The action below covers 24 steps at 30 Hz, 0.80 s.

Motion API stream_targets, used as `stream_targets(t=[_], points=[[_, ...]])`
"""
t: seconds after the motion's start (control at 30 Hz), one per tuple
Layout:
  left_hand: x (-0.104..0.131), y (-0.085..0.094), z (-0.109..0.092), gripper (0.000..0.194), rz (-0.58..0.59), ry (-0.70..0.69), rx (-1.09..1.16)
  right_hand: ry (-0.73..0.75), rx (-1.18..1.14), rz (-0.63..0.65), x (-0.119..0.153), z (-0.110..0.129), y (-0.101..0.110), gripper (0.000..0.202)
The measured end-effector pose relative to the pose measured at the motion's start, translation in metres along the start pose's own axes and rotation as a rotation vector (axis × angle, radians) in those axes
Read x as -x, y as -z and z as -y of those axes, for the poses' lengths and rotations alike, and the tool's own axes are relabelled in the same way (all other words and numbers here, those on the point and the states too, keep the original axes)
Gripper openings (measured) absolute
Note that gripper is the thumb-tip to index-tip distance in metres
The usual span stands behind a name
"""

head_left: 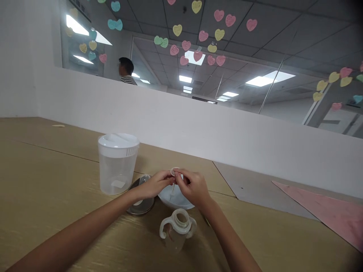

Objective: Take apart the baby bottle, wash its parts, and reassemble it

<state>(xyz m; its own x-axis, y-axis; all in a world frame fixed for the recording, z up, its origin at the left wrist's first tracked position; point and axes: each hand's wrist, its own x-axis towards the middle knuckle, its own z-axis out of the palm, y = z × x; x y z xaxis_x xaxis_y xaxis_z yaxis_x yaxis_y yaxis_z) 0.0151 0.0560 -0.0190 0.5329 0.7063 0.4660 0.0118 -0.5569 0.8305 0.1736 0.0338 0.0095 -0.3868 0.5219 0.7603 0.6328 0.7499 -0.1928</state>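
Note:
Above a white bowl [180,199], my left hand [156,184] and my right hand [193,186] meet, fingers closed around a small whitish ring-shaped part [174,171]. A thin piece hangs below it over the bowl. Nearer to me stands an open translucent bottle [177,232] with two curved handles, upright on the table. Left of the bowl, partly under my left wrist, lies a dark round tray [145,207] with a clear item [144,179] at its back.
A translucent lidded bucket [117,170] stands left of the tray. The brown tabletop [70,181] meets a white wall [181,128]. Pink sheeting [326,206] lies at the right. Behind the glass, a person [127,70] shows at the back left.

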Motion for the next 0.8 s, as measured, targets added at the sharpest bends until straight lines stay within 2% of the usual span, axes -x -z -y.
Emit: stream_targets(t=[0.27, 0.53, 0.8], points=[[-0.001, 0.002, 0.005, 0.03, 0.006, -0.039, 0.029, -0.095, 0.109, 0.097, -0.007, 0.0, 0.017, 0.023], [0.003, -0.001, -0.008, 0.029, -0.059, -0.063, -0.365, -0.181, 0.169, 0.297, -0.01, 0.001, 0.023, 0.02], [0.006, -0.007, -0.001, 0.028, -0.038, -0.075, -0.613, -0.146, 0.434, 0.472, -0.007, 0.008, 0.027, 0.018]])
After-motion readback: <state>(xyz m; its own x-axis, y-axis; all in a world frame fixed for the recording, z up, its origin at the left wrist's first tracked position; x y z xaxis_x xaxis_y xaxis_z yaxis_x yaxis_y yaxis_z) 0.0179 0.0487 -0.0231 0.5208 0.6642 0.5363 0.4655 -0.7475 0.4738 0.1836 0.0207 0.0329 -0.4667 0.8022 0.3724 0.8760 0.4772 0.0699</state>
